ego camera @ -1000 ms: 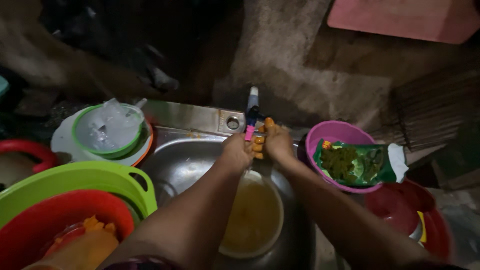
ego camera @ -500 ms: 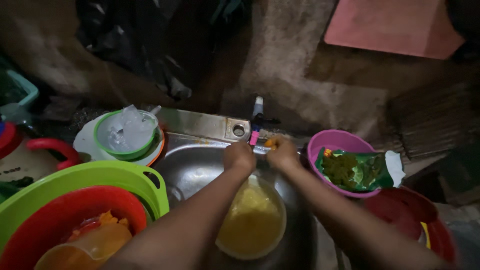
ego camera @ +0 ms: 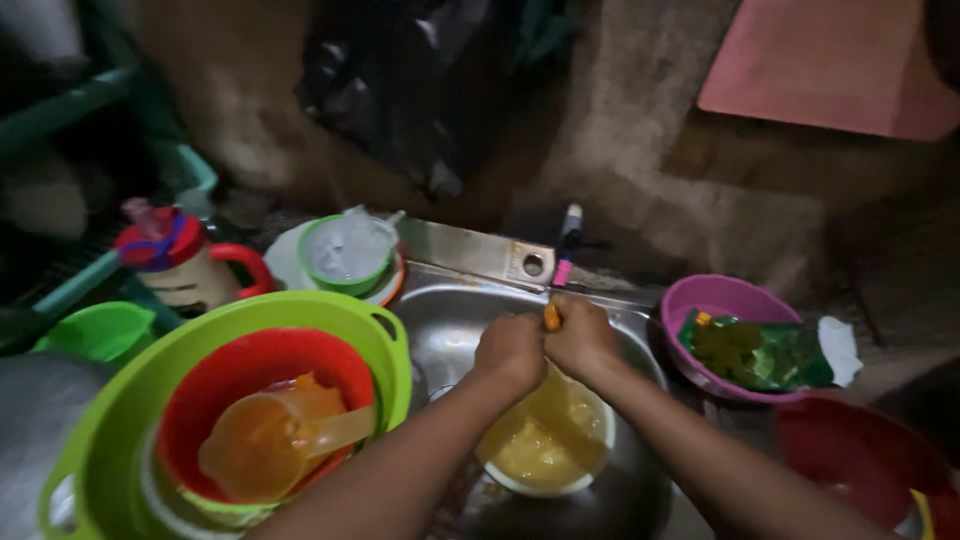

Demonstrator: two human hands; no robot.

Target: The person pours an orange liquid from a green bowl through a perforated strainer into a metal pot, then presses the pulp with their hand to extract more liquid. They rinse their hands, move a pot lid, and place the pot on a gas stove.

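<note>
Both my hands are held together over a steel sink (ego camera: 450,320). My left hand (ego camera: 510,350) and my right hand (ego camera: 582,338) are closed around a small orange thing (ego camera: 551,317) that shows between them; I cannot tell what it is. Right under them a white bowl (ego camera: 545,450) with yellowish liquid stands in the sink. A tap (ego camera: 566,245) with a pink part rises just behind my hands.
At the left a large green basin (ego camera: 110,420) holds a red bowl (ego camera: 225,375) with an orange jug (ego camera: 265,440). Behind stand a red-lidded mug (ego camera: 175,262) and a green bowl on a plate (ego camera: 345,255). A purple bowl (ego camera: 715,300) with a green packet (ego camera: 755,352) and a red basin (ego camera: 860,465) are at the right.
The view has tilted down and to the left, so more of the left side shows. My hands stay together over the bowl, a little lower in the sink.
</note>
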